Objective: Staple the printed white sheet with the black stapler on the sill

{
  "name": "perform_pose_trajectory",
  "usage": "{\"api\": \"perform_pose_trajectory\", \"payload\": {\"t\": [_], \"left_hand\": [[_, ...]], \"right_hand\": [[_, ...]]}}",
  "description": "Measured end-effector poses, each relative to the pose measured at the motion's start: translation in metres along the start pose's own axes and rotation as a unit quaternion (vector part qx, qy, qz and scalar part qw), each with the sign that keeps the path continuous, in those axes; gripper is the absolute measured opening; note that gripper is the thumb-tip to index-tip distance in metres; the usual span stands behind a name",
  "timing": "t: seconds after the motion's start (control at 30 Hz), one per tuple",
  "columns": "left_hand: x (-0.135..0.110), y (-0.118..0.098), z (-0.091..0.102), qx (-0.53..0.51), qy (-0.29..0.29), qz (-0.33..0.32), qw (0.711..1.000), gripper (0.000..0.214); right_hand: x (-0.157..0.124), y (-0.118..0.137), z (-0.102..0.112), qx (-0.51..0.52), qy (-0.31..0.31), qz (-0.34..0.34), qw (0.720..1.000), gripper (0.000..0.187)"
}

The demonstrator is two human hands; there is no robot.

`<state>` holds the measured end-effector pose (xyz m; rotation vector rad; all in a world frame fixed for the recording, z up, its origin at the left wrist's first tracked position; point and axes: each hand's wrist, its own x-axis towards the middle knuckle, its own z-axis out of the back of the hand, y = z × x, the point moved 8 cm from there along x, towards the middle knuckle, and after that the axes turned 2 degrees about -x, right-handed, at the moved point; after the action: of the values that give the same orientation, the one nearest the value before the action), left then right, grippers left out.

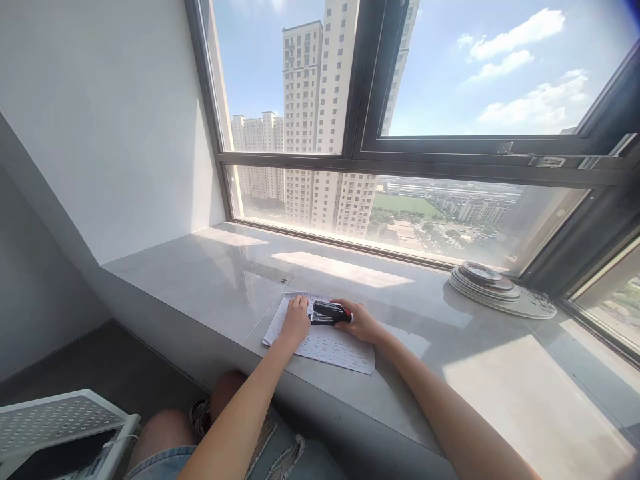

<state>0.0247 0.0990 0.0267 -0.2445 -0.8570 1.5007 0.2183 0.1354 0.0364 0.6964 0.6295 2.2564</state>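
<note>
Both forearms are reaching out bare from the seated person, converging on the sill. Left hand is lying palm-down, fingers spread loosely and flat, pinning the sheets without gripping anything. Right hand is sitting at 3 o'clock of it, wrist low, fingers wrapped tight around the stapler. The stapler is lying on the upper part of the paper between the two hands: black body, glossy, red patch at the end nearest the right hand, long and low in shape. The sheets are white, covered in rows of fine print, lying slightly skewed near the sill's front edge. The sill is looking like polished grey stone, reflective. A stack of round patterned plates is sitting at 2 o'clock of the paper, well apart. A white perforated rack is showing at 8 o'clock, down by the knees.
</note>
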Motion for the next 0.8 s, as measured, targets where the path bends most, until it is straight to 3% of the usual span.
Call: {"api": "perform_pose_trajectory", "payload": {"t": [0.07, 0.2, 0.37, 0.47, 0.6, 0.8], "left_hand": [[0.003, -0.001, -0.004, -0.005, 0.001, 0.017, 1.000, 0.039], [0.001, 0.005, -0.007, -0.117, -0.051, 0.080, 0.989, 0.039], [-0.002, 0.019, -0.013, -0.219, -0.067, 0.104, 0.968, 0.032], [0.000, 0.024, -0.013, -0.258, -0.056, 0.114, 0.958, 0.025], [0.001, 0.024, -0.011, -0.324, -0.038, 0.124, 0.937, 0.031], [0.003, 0.024, -0.012, -0.375, -0.045, 0.122, 0.918, 0.032]], "right_hand": [[0.002, -0.007, 0.002, 0.001, -0.004, -0.003, 1.000, 0.055], [0.006, -0.009, 0.004, 0.005, -0.003, 0.019, 1.000, 0.051], [0.007, -0.004, 0.004, 0.006, 0.011, 0.025, 1.000, 0.055], [0.004, -0.005, 0.006, 0.091, 0.035, 0.013, 0.995, 0.058], [-0.001, -0.014, 0.010, 0.278, 0.057, -0.028, 0.959, 0.049], [-0.001, -0.025, 0.007, 0.331, 0.052, -0.064, 0.940, 0.044]]}}
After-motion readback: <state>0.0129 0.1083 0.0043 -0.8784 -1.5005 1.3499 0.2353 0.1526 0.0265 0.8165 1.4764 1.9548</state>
